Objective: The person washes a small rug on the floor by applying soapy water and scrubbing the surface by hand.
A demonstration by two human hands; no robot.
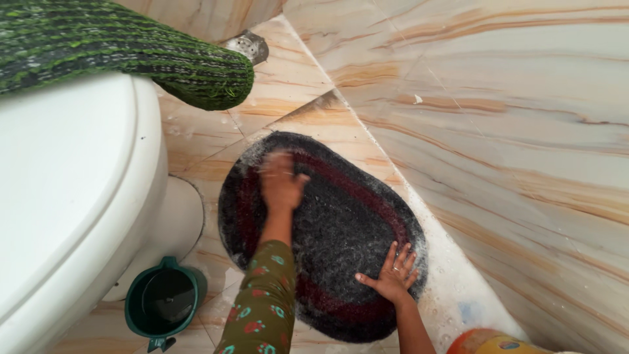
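Note:
An oval bath mat [341,223], dark grey with dark red bands, lies wet on the tiled floor by the wall. My left hand [280,180], blurred with motion, presses on the mat's far left part, fingers bent; whether it holds something I cannot tell. The left arm wears an olive sleeve with a red and green pattern. My right hand [391,274] lies flat on the mat's near right edge, fingers spread, with a ring on one finger.
A white toilet [65,196] fills the left, with a green knitted cover [131,52] above it. A dark green pail [164,301] stands at its base. A metal floor drain [247,46] sits in the far corner. A marble-patterned tiled wall [511,131] rises on the right.

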